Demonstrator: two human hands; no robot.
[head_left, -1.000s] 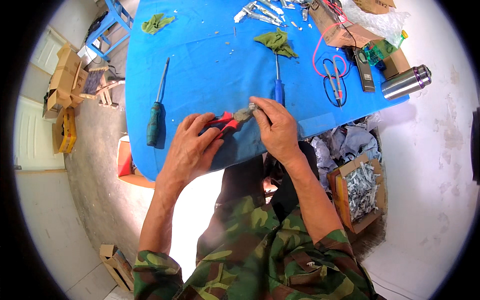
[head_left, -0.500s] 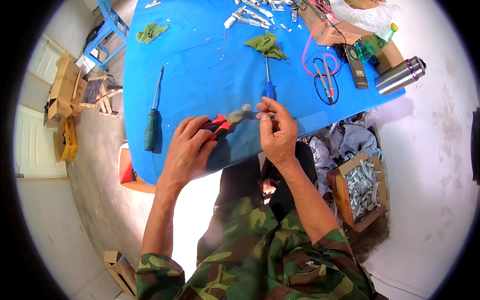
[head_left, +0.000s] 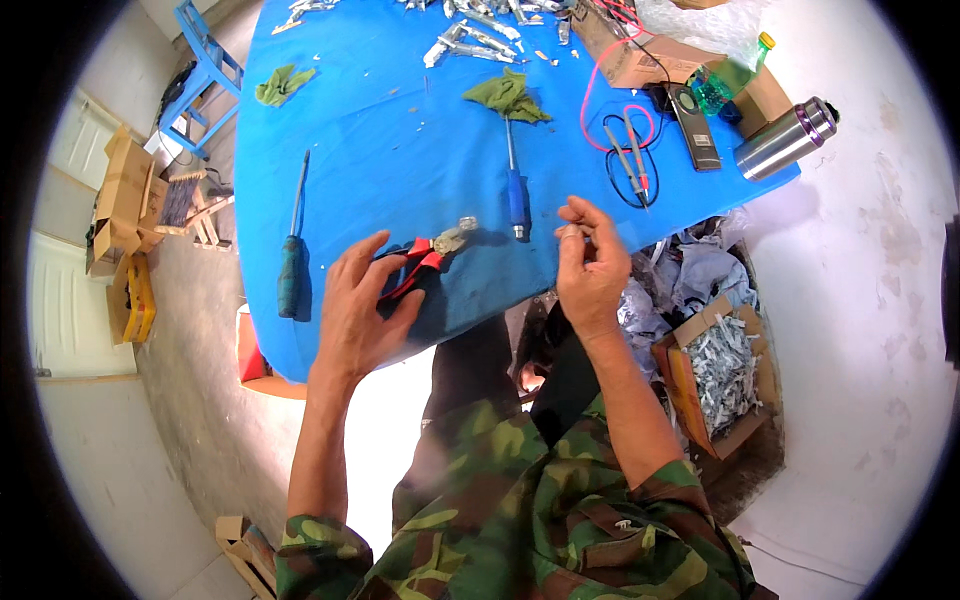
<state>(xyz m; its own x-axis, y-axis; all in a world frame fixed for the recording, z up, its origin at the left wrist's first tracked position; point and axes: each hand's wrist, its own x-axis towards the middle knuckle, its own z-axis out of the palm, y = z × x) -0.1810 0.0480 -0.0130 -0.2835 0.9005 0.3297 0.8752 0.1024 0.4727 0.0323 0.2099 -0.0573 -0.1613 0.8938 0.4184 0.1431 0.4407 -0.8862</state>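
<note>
On the table's near part lie pliers (head_left: 428, 260) with red and black handles, a small silvery piece (head_left: 467, 222) at their jaw tips. My left hand (head_left: 358, 300) is beside the handles, thumb and fingers spread apart around them. To the right, my right hand (head_left: 592, 270) is raised over the table edge, fingertips and thumb drawn together; what they hold, if anything, is too small to make out. Between the hands and farther off lies a blue-handled screwdriver (head_left: 516, 195), its tip toward a green cloth (head_left: 506, 95). A teal-handled screwdriver (head_left: 290, 275) lies left of my left hand.
A blue cloth (head_left: 370, 150) covers the table. Silvery metal parts (head_left: 475, 40) are heaped at the far side. Test probes (head_left: 630, 160), a meter (head_left: 695, 128) and a steel flask (head_left: 788, 140) lie at the right. Below stands a carton (head_left: 690, 400) of metal scraps.
My left hand has spread its fingers from the plier handles. My right hand has moved right, away from the jaws and the blue screwdriver. The view has shifted slightly.
</note>
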